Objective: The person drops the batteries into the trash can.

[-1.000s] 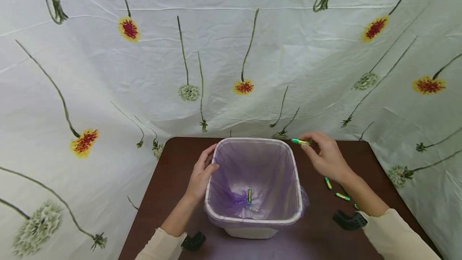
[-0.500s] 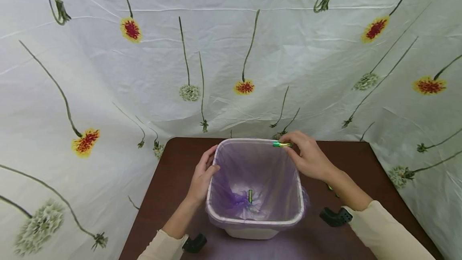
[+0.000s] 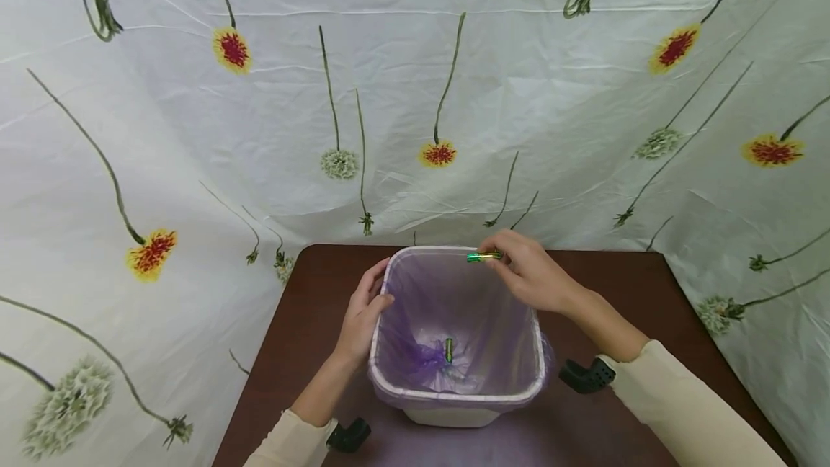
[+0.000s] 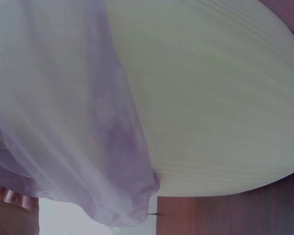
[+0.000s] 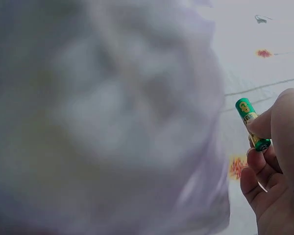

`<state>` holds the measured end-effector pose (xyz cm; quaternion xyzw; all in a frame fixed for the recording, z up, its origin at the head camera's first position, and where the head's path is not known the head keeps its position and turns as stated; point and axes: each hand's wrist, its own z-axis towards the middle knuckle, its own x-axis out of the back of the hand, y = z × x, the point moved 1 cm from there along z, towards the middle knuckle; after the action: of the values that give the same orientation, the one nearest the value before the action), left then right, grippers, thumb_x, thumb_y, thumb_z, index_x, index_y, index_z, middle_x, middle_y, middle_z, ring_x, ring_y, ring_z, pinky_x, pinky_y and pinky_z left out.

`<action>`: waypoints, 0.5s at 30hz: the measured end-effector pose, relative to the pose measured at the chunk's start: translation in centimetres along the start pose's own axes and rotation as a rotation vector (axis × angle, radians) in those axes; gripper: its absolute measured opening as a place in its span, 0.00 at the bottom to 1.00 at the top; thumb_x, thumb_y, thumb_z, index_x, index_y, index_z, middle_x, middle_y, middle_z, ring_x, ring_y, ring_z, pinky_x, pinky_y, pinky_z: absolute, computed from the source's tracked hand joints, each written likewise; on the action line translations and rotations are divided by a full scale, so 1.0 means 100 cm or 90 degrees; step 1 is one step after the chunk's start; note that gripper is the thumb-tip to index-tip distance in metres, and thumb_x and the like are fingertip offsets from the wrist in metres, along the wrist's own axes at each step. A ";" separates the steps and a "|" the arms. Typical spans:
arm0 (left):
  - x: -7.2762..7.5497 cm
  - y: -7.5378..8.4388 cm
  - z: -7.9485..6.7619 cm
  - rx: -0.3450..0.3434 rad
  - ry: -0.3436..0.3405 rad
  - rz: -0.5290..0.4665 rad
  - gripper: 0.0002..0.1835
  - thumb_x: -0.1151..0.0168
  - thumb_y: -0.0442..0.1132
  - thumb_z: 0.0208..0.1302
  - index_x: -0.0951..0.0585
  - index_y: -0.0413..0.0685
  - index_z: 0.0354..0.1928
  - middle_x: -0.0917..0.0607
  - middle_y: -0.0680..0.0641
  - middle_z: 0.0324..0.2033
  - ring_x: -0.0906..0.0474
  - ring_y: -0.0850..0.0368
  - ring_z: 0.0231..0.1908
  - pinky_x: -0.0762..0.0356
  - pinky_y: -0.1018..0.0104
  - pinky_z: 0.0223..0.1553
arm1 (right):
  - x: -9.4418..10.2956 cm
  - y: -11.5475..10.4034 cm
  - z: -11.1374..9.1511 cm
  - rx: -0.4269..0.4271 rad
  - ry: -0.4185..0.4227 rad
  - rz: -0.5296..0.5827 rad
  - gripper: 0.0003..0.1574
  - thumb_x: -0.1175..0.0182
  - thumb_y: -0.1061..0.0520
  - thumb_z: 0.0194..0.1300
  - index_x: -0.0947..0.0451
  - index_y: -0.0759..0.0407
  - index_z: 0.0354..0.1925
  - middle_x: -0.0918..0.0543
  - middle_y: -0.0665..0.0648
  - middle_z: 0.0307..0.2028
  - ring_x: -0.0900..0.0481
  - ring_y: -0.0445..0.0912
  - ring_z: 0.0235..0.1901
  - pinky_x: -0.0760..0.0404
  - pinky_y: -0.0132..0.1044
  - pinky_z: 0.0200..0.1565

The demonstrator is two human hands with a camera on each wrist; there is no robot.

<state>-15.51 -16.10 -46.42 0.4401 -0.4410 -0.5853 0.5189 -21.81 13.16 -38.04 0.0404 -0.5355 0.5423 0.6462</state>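
The right hand (image 3: 525, 274) is pinching between thumb (image 5: 267, 123) and fingers (image 5: 259, 169). The left hand (image 3: 360, 316) (thumb apart from fingers) is gripping lower, and both forearms (image 3: 319, 391) are slanting inward.

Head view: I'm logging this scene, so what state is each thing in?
Bin: standing, open-topped, held by left grip
Liner: spread inside, folded down outside
Held battery: pinched in right grip, near the bin's far edge
Other battery: lying in the bin
Cloth: hanging, creased

The right hand (image 3: 527, 274) is farther left now, its battery (image 3: 480, 257) (once beside the bin (image 3: 452, 418)) by the far rim (image 3: 431, 250).
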 end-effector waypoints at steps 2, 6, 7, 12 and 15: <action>0.000 0.000 0.000 0.001 -0.002 -0.003 0.33 0.52 0.26 0.69 0.38 0.38 0.77 0.31 0.35 0.71 0.32 0.39 0.67 0.25 0.65 0.57 | -0.002 -0.003 0.005 0.011 -0.006 -0.004 0.11 0.39 0.69 0.72 0.20 0.62 0.50 0.18 0.56 0.47 0.21 0.45 0.38 0.19 0.41 0.38; -0.001 0.001 0.000 0.001 -0.004 -0.011 0.33 0.53 0.26 0.69 0.38 0.38 0.77 0.31 0.35 0.71 0.32 0.38 0.66 0.25 0.67 0.56 | -0.007 -0.008 0.016 0.030 -0.019 -0.014 0.11 0.38 0.68 0.71 0.19 0.62 0.50 0.18 0.56 0.47 0.21 0.46 0.39 0.20 0.41 0.39; -0.001 0.000 0.000 0.001 -0.005 -0.015 0.33 0.53 0.26 0.70 0.38 0.38 0.77 0.31 0.34 0.71 0.32 0.38 0.66 0.25 0.66 0.56 | -0.007 -0.009 0.018 0.030 -0.022 -0.024 0.12 0.37 0.67 0.71 0.19 0.62 0.52 0.18 0.56 0.48 0.21 0.47 0.42 0.20 0.43 0.42; -0.002 0.000 0.000 -0.001 -0.010 -0.021 0.33 0.53 0.26 0.70 0.39 0.39 0.77 0.31 0.34 0.71 0.32 0.38 0.65 0.24 0.66 0.55 | -0.004 -0.011 0.018 0.008 -0.033 -0.062 0.30 0.31 0.59 0.69 0.24 0.58 0.67 0.24 0.59 0.60 0.29 0.56 0.61 0.28 0.56 0.58; -0.001 0.001 0.000 -0.006 -0.005 -0.017 0.33 0.53 0.26 0.69 0.38 0.38 0.77 0.31 0.34 0.71 0.32 0.37 0.65 0.24 0.66 0.55 | 0.000 -0.009 0.014 0.003 -0.028 -0.069 0.33 0.30 0.58 0.68 0.25 0.56 0.69 0.26 0.59 0.62 0.31 0.57 0.63 0.29 0.57 0.61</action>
<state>-15.51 -15.96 -46.33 0.4412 -0.4344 -0.5961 0.5112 -22.07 11.92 -36.98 0.0828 -0.5452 0.5071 0.6624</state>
